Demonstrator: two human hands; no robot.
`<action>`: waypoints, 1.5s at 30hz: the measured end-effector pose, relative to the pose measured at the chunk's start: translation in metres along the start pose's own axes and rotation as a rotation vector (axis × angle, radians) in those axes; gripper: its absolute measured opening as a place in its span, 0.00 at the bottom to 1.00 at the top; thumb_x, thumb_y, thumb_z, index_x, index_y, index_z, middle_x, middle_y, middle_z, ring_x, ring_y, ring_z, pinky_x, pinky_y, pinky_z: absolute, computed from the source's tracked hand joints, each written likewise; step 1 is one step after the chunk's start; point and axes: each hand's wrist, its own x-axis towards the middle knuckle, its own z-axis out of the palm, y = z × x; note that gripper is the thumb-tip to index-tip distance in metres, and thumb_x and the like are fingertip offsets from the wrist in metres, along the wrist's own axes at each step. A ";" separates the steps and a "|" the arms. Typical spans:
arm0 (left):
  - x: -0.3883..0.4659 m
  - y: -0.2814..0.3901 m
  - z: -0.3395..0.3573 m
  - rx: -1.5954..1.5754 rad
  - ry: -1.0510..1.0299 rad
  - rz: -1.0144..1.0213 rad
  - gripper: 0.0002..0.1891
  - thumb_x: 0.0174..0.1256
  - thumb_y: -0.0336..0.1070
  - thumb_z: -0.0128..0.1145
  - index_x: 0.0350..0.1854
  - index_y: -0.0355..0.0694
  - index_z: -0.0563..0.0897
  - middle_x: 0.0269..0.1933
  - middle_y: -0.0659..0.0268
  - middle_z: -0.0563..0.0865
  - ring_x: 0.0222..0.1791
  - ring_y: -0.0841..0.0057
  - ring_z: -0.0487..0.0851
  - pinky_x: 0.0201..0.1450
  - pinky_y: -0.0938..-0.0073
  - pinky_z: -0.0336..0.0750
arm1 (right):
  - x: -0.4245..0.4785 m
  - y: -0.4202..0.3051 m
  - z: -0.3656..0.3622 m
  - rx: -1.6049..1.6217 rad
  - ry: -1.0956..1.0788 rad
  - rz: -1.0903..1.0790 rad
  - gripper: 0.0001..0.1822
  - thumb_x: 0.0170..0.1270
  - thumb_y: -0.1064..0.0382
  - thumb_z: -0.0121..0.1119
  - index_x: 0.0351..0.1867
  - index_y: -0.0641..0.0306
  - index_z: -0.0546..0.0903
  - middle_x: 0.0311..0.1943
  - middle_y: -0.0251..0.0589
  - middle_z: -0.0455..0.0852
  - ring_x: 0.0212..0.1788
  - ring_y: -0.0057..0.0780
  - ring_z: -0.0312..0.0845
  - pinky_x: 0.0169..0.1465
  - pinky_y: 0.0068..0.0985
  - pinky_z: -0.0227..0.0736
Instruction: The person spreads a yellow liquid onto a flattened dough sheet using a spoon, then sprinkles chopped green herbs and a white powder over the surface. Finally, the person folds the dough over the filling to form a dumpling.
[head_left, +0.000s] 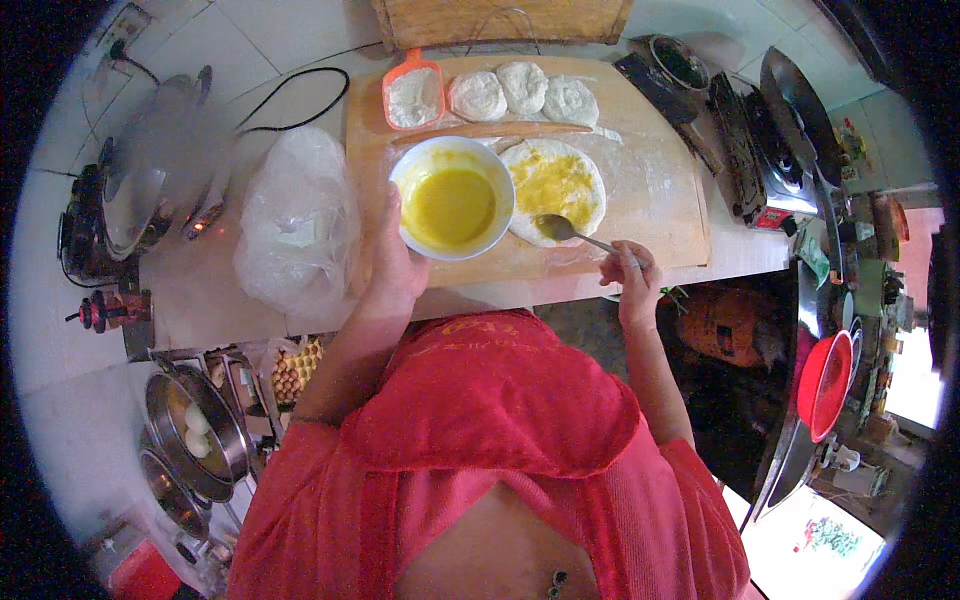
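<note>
My left hand (403, 251) holds a white bowl (507, 196) of thick yellow mixture by its left side, over the wooden board. In my right hand (632, 276) is the handle of a metal spoon (555, 226), its bowl resting at the lower part of a flattened round of dough (592, 214). Yellow mixture is spread unevenly across that dough, and the bowl overlaps its left edge. Behind them lies a wooden rolling pin (540, 130). Three floured dough pieces (478, 96) sit at the back, beside an orange scoop (388, 97) of flour.
The wooden board (660, 180) lies on the counter. A clear plastic bag (296, 225) stands left, near a steaming pot (131, 202). At the right are a gas stove (772, 180) and a dark wok (795, 97). A red basin (825, 386) is farther right, pots lower left.
</note>
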 end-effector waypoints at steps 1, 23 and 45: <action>-0.001 0.002 0.001 -0.006 0.022 0.004 0.27 0.68 0.54 0.39 0.61 0.40 0.63 0.59 0.60 0.71 0.60 0.68 0.68 0.62 0.63 0.62 | 0.000 0.001 -0.006 -0.032 0.059 -0.029 0.12 0.64 0.62 0.49 0.39 0.71 0.75 0.23 0.39 0.78 0.23 0.23 0.74 0.27 0.21 0.73; -0.003 0.011 0.002 -0.017 0.046 0.024 0.28 0.67 0.55 0.39 0.61 0.41 0.63 0.59 0.59 0.71 0.60 0.65 0.69 0.62 0.59 0.63 | 0.023 -0.012 0.009 0.149 0.058 -0.114 0.12 0.64 0.62 0.48 0.40 0.70 0.75 0.24 0.39 0.78 0.24 0.24 0.74 0.27 0.22 0.73; -0.011 0.022 -0.010 -0.044 -0.034 0.083 0.27 0.68 0.55 0.38 0.61 0.41 0.64 0.59 0.61 0.71 0.61 0.69 0.67 0.63 0.63 0.61 | 0.102 0.005 0.046 0.093 0.089 -0.156 0.11 0.62 0.61 0.55 0.37 0.68 0.77 0.23 0.38 0.80 0.24 0.21 0.75 0.27 0.18 0.70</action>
